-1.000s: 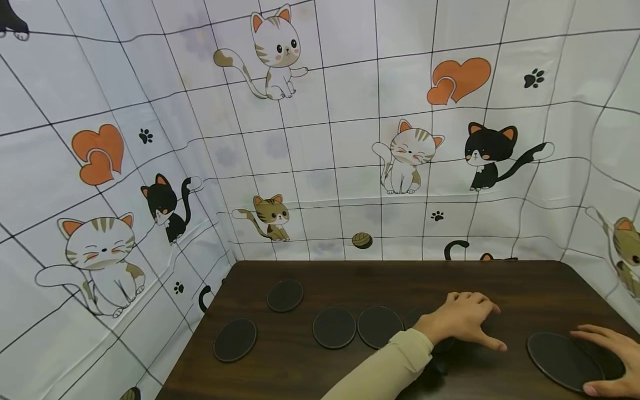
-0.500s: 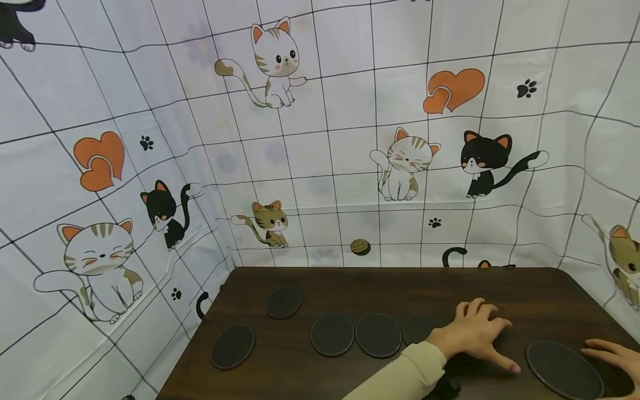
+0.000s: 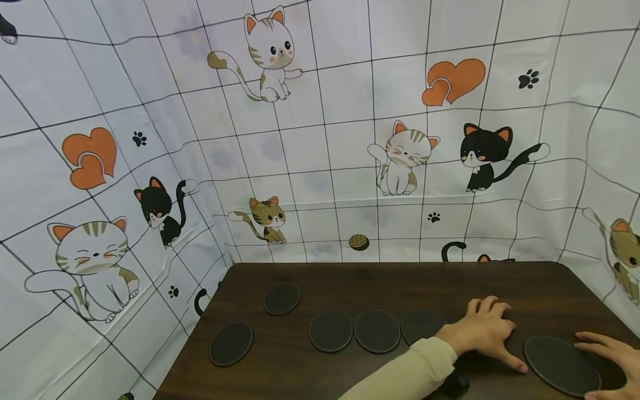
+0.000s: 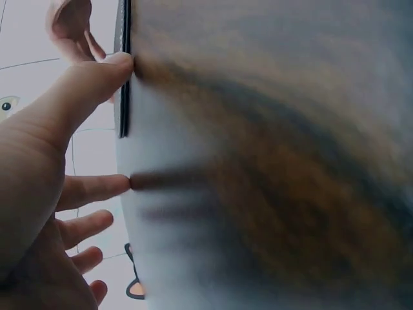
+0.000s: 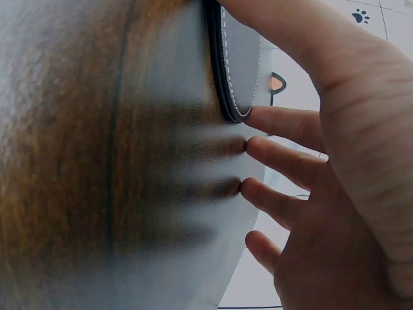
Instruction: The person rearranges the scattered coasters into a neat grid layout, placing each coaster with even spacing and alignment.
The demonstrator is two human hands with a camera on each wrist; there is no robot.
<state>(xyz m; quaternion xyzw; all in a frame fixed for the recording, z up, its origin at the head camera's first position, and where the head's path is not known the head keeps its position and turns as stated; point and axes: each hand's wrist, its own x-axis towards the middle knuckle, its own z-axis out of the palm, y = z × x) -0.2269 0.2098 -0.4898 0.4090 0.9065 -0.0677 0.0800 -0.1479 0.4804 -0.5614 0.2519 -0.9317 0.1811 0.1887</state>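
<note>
In the head view my left hand [image 3: 482, 333] reaches over the right half of the table, fingers spread and empty. Its thumb tip comes near the left edge of a round black coaster [image 3: 560, 366]. Right of that coaster is my right hand [image 3: 617, 361], thumb and index finger at its rim. The right wrist view shows white stitching along the coaster [image 5: 242, 61] and the index fingertip right at its edge, other fingertips at the table surface. Seen edge-on in the left wrist view, the coaster [image 4: 122, 84] lies by the left thumb tip. Both forearms' undersides are hidden.
More black coasters lie on the dark wooden table [image 3: 380, 283]: a left one [image 3: 231, 344], a back one [image 3: 282, 299], and a row of three [image 3: 331, 331], the last partly behind the left arm. A small black item [image 3: 455, 384] is under the left wrist. Cat-print cloth [image 3: 340, 139] hangs behind.
My left hand has shifted right toward the coaster, uncovering another coaster in the row. My right hand has moved only slightly beside its coaster. The view has tilted a little.
</note>
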